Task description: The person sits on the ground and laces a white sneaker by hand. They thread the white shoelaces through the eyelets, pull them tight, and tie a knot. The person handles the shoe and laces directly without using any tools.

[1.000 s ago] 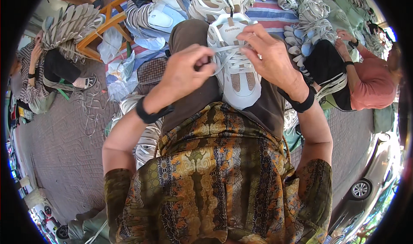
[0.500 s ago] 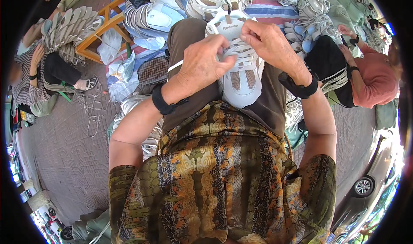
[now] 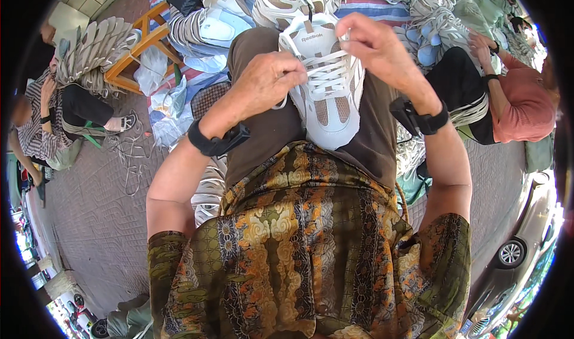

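While the left hand (image 3: 260, 82) pinches its fingers together at the left eyelets, a loop of white lace (image 3: 326, 76) sticking out below them, the right hand (image 3: 382, 52) has thumb and index narrowed on a bit of the lace at the opposite, upper edge. Lace criss-crosses the tongue between both sets of fingers. Grey-white shoe (image 3: 332, 127) on brown trousers (image 3: 263, 124), between and below the fingers, toe toward the person. Beyond fingers: more shoes (image 3: 275, 4), striped sheet (image 3: 371, 11). Well left of left fingers: wooden frame (image 3: 150, 41). Well right of right fingers: co-worker (image 3: 526, 103), pink top.
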